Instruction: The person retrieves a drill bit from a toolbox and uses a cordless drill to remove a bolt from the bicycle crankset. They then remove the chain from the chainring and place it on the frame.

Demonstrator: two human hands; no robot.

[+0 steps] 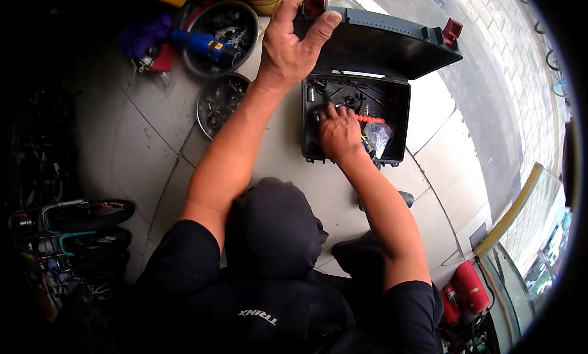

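The tiled floor (275, 145) is carrying an open case (398, 118); the left hand (294, 47) is gripping its lid (380, 50) at the left corner, ideally steadying it, while the right hand (342, 133) is reaching inside, its hold unclear.

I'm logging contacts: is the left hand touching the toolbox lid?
Touching. The head view shows the left hand gripping the toolbox lid near a red latch.

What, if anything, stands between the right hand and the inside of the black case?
Nothing visible does. The lid is tipped up clear of the opening, the left hand at its corner, and the right hand reaches into the black case, left of an orange-red piece. What lies under that hand is hidden.
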